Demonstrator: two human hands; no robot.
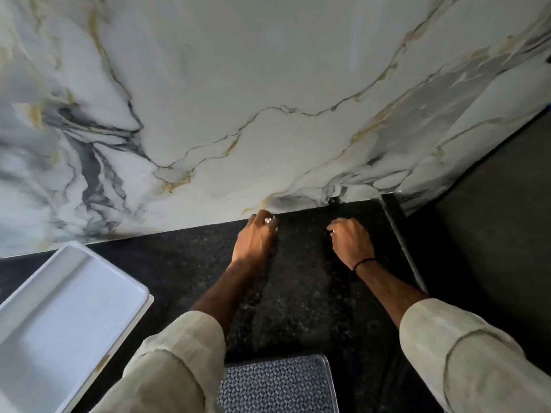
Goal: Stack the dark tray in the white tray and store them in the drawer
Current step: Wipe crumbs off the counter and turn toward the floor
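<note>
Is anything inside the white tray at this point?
The visible part of the white tray holds nothing; only its bare floor and a raised ridge show. Its left and near ends run out of frame, and the left sleeve covers a near corner, so those parts are unknown.

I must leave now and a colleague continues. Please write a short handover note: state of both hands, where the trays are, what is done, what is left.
Left hand: empty, fingers on the dark counter at the marble wall.
Right hand: empty, loosely curled, over the counter.
White tray: on the counter at the left, nothing in it.
Dark tray: patterned, at the near edge between the arms.
Done: nothing, trays not stacked.
Left: put the dark tray in the white tray, then store both in the drawer, which is not in view.
</note>
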